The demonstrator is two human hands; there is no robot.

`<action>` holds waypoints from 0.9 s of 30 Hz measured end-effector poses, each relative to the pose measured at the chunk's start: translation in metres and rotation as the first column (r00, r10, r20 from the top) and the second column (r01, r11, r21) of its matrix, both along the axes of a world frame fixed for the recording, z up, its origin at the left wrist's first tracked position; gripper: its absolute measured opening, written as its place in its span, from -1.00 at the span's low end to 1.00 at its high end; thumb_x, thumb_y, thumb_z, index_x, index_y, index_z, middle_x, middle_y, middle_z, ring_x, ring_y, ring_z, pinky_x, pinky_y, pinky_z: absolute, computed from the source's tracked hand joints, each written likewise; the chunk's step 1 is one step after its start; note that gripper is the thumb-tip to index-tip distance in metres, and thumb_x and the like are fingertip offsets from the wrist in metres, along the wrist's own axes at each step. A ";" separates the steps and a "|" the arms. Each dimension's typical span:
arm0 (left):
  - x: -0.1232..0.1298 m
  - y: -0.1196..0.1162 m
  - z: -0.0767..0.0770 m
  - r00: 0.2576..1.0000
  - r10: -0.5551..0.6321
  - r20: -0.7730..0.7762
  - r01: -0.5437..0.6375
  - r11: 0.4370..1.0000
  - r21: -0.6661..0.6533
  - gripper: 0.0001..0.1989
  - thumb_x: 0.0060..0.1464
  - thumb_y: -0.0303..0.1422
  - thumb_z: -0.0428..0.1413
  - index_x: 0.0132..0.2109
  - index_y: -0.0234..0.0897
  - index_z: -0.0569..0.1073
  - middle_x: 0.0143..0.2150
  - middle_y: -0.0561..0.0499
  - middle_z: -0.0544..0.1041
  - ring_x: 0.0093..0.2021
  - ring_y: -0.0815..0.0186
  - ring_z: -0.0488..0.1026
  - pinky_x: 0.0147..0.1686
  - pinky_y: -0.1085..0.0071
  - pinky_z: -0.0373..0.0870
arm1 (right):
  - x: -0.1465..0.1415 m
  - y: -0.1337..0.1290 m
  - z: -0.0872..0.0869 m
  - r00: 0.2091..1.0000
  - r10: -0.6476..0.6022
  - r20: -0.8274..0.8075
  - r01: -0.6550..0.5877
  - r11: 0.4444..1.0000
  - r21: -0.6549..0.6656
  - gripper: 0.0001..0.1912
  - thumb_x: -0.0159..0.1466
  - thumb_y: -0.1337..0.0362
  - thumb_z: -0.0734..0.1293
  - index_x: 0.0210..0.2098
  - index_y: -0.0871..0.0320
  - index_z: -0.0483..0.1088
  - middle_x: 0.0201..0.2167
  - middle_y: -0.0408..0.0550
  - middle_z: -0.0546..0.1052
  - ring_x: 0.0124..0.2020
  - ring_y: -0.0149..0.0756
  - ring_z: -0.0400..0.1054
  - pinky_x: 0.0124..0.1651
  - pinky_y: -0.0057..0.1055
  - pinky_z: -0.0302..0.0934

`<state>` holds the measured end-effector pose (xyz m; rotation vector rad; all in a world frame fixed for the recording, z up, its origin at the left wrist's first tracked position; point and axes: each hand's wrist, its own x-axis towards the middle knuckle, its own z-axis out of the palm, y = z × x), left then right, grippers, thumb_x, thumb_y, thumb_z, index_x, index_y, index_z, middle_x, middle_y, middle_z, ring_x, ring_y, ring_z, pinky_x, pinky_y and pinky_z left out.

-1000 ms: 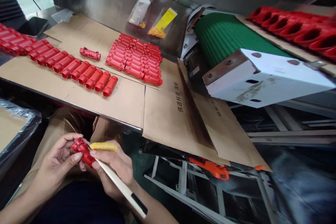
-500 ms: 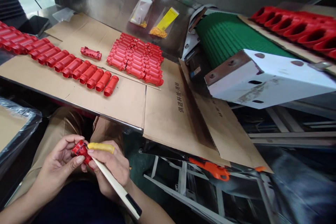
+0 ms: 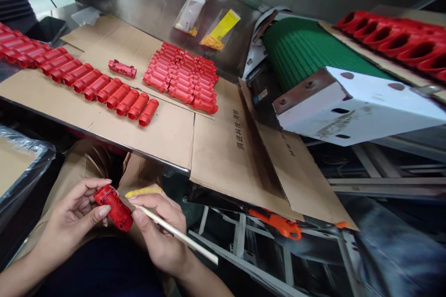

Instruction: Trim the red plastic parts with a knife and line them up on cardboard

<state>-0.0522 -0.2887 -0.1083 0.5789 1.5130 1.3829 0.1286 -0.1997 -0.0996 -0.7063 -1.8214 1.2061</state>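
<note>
My left hand [image 3: 71,213] curls half-closed around a chunky red plastic housing [image 3: 113,207], just below a flat brown cardboard sheet [image 3: 163,144]. My right hand [image 3: 160,236] pinches a slim cream stick [image 3: 176,234] (tip just beside the housing). Matching red plastic tubes [image 3: 118,96] lie in rows on the sheet.

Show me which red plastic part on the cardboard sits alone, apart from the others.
It's the single red part between the long row and the packed block on the cardboard. Every other part there lies in the row or the block; this one touches neither.
</note>
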 end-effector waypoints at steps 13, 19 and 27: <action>0.004 -0.002 -0.001 0.997 -0.032 0.073 0.033 0.999 -0.010 -0.62 0.08 -0.16 0.45 0.03 -0.14 0.70 -0.25 0.01 0.66 -0.39 0.31 0.54 -0.38 0.46 0.54 | -0.004 0.003 -0.002 0.999 -0.003 -0.040 0.001 0.998 -0.055 -0.87 0.47 0.24 0.42 -0.08 0.09 0.64 -0.19 0.00 0.76 -0.22 -0.23 0.65 -0.13 -0.31 0.52; 0.004 -0.002 -0.003 0.996 -0.024 0.089 0.025 1.000 -0.014 -0.62 0.05 -0.12 0.47 0.01 -0.08 0.72 -0.24 0.02 0.68 -0.36 0.33 0.54 -0.36 0.51 0.53 | -0.004 0.002 -0.004 0.999 -0.004 -0.033 0.002 0.998 -0.059 -0.88 0.46 0.27 0.42 -0.08 0.09 0.64 -0.20 -0.02 0.76 -0.22 -0.27 0.64 -0.11 -0.38 0.50; 0.003 -0.004 -0.005 0.998 -0.011 0.055 0.012 1.000 -0.028 -0.60 0.04 -0.11 0.48 0.01 -0.11 0.71 -0.19 -0.02 0.71 -0.24 0.24 0.64 -0.28 0.50 0.57 | 0.001 0.006 0.004 0.997 0.015 0.077 -0.006 0.993 -0.117 -0.82 0.47 0.21 0.40 -0.16 0.12 0.66 -0.28 -0.02 0.74 -0.28 -0.28 0.62 -0.18 -0.37 0.47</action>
